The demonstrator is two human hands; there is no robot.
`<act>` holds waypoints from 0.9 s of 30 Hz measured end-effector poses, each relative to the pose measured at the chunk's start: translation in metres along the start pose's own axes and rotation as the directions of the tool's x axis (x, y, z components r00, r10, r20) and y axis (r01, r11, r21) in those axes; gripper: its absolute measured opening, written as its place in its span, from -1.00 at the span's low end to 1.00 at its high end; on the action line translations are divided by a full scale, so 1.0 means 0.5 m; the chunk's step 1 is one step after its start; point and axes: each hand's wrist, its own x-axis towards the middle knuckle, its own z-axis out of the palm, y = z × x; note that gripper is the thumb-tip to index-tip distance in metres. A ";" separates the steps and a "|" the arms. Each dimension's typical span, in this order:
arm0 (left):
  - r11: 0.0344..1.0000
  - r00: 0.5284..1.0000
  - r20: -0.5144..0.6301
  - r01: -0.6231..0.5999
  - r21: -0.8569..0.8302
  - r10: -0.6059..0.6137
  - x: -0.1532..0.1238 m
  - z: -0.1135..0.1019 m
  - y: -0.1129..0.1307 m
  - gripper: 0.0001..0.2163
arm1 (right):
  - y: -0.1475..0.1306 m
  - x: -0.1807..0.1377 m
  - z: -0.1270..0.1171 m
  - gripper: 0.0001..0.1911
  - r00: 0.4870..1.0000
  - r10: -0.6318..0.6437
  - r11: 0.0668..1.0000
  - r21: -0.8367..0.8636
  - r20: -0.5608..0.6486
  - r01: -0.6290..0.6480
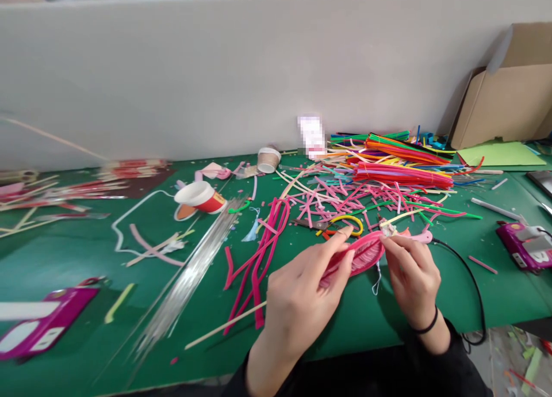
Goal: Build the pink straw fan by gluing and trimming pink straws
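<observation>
My left hand [308, 287] pinches a leaf-shaped pink pipe-cleaner piece [366, 253] between thumb and fingers. At the piece's right tip the fingertips of my right hand [411, 270] are closed on it. Just behind my right hand lies a pink tool handle [421, 237] with a black cable. Scissors with yellow handles [351, 221] rest on the table beyond my left fingers. Beside my left wrist is a thin wooden stick [224, 326]; its far end is hidden. Bent dark-pink pipe cleaners [259, 264] lie to the left.
Bundled pipe cleaners [403, 172] and cut pink pieces [332, 195] are heaped at the back. Left of centre are thin metal wires [190, 276] and a tipped paper cup [200, 197]. A purple device [526, 244] sits right, near a cardboard box [509, 98].
</observation>
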 end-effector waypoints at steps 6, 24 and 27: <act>0.992 0.987 0.118 0.113 -0.063 -0.105 0.017 0.005 0.002 -0.71 | -0.003 -0.003 -0.003 -0.65 1.000 0.024 0.999 0.024 -0.017 -0.024; 0.363 0.612 0.527 0.784 -0.504 -0.590 0.070 0.007 -0.118 -0.57 | -0.005 0.003 0.003 -0.64 0.796 0.604 0.715 0.411 0.045 -0.566; 0.300 0.601 0.512 0.777 -0.554 -0.613 0.077 0.000 -0.128 -0.58 | -0.013 -0.007 0.019 -0.58 0.706 0.664 0.547 0.485 0.245 -0.682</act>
